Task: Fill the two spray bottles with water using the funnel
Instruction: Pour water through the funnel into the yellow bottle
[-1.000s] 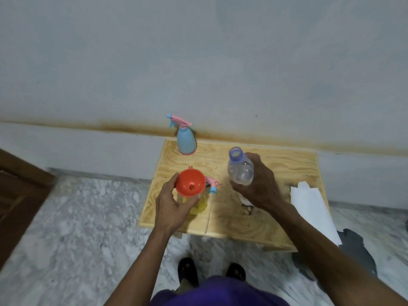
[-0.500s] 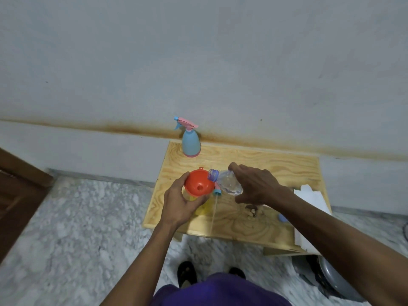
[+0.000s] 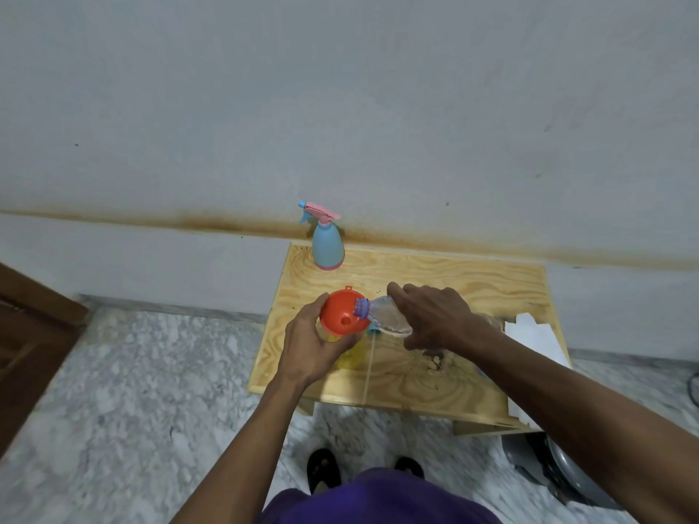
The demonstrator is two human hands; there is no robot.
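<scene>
An orange funnel sits in the neck of a yellow spray bottle on the wooden table. My left hand grips the funnel and the bottle's top from the left. In my right hand is a clear plastic water bottle, tipped sideways with its mouth over the funnel's rim. The yellow bottle's detached spray head lies just right of it, mostly hidden. At the table's far left corner a blue spray bottle with a pink trigger stands upright.
The table stands against a grey wall. White paper sheets lie at its right edge. Dark stains mark the wood near my right wrist. A dark object sits on the marble floor at the lower right, and a brown door is at the left.
My right hand has brought the water bottle from upright beside the funnel to tipped with its mouth over the funnel. My left hand stays on the funnel.
</scene>
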